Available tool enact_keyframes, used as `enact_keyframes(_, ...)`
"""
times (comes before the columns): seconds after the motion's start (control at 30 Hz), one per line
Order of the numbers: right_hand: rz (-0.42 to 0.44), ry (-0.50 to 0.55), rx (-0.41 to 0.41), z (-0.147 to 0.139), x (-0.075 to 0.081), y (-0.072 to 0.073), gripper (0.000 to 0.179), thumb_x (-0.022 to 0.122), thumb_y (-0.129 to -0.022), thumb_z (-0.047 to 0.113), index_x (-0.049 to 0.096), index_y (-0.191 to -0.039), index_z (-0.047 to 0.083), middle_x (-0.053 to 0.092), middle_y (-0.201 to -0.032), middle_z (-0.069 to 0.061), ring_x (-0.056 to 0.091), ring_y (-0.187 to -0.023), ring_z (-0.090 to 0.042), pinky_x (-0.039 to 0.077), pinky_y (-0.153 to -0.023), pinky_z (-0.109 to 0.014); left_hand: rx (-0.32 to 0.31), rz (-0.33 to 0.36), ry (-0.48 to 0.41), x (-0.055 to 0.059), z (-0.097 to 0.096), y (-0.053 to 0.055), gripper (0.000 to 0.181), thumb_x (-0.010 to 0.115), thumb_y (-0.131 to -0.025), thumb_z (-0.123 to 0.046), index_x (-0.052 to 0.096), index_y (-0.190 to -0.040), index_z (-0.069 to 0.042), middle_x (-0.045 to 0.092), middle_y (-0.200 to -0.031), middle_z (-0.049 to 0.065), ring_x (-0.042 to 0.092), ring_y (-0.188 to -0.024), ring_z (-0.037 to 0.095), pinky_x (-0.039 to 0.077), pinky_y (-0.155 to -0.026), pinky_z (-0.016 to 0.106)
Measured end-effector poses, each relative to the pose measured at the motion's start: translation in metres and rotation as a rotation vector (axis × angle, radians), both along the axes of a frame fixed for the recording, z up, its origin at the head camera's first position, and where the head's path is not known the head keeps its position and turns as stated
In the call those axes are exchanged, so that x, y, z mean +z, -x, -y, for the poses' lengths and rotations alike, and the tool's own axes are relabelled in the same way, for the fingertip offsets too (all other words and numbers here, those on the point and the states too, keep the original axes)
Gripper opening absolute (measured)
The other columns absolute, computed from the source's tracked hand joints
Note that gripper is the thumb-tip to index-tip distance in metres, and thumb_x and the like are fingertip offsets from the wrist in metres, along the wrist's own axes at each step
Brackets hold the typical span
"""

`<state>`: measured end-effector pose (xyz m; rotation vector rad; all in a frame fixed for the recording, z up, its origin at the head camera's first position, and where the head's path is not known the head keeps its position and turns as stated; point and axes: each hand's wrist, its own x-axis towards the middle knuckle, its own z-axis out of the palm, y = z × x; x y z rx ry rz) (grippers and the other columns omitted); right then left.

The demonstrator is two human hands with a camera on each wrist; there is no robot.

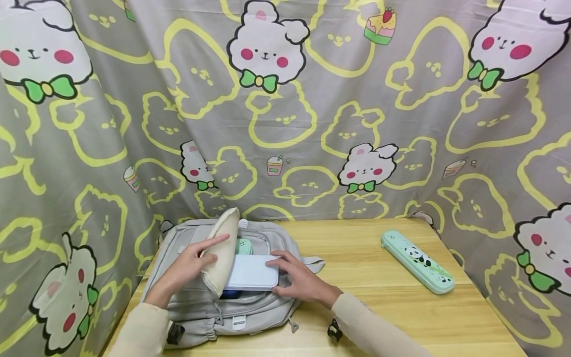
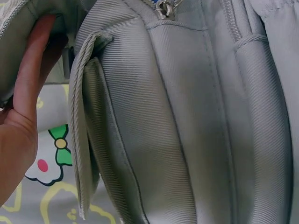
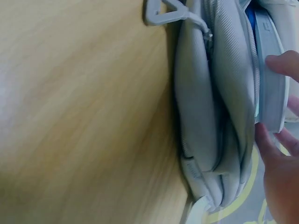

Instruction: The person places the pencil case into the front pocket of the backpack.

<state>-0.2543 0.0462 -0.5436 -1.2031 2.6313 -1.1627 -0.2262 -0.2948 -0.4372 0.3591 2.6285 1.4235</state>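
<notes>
A grey backpack (image 1: pixel 192 317) lies on the table with its front compartment unzipped. My left hand (image 1: pixel 192 263) holds back its cream-lined flap (image 1: pixel 225 248), the index finger stretched across the lining. In the left wrist view, the fingers (image 2: pixel 30 70) reach along the flap's grey fabric. Between fingers and thumb, my right hand (image 1: pixel 301 280) grips the right end of a flat, pale blue-white box (image 1: pixel 252 271). The box sits partly within the opening, its left end hidden by the flap. Behind it shows a mint-green item (image 1: pixel 243 246), and below it something dark blue (image 1: pixel 230 294).
A mint-green pencil case (image 1: pixel 417 260) with panda pictures lies on the right side of the wooden table (image 1: pixel 348 258). Grey curtain (image 1: pixel 285 124) with cartoon animals hangs behind the table and on both sides. A backpack strap (image 1: pixel 314 264) sticks out to the right.
</notes>
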Motion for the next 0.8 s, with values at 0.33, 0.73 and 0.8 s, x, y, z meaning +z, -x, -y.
enact_keyframes(0.33,0.097,0.105,0.029,-0.0027,-0.0038,0.001,0.058,0.085,-0.096,0.018,0.063,-0.149,0.015,0.043,-0.166,-0.021,0.057,-0.145,-0.033,0.052,-0.117,-0.034,0.014,0.024,0.006,0.0022,-0.002,0.0043,0.061,0.059,-0.103,-0.005,0.056,-0.161,-0.022,0.04,-0.174,0.018,0.05,-0.14,0.034,0.048,-0.097,0.037)
enact_keyframes(0.73,0.069,0.164,0.013,-0.0014,-0.0064,0.002,0.058,0.087,-0.092,0.015,0.066,-0.145,0.014,0.046,-0.164,-0.021,0.054,-0.147,-0.035,0.051,-0.119,-0.036,0.024,0.017,-0.029,-0.0037,-0.0003,0.0043,0.055,0.066,-0.108,-0.018,0.055,-0.162,-0.019,0.042,-0.174,0.012,0.023,-0.166,0.044,0.027,-0.129,0.067)
enact_keyframes(0.8,0.029,0.135,-0.006,-0.0003,-0.0059,0.0017,0.057,0.088,-0.092,0.02,0.067,-0.145,0.017,0.048,-0.164,-0.019,0.054,-0.148,-0.035,0.05,-0.12,-0.041,0.026,0.026,-0.039,-0.0039,0.0,0.004,0.055,0.067,-0.108,-0.019,0.055,-0.162,-0.019,0.042,-0.174,0.011,0.022,-0.166,0.044,0.027,-0.129,0.067)
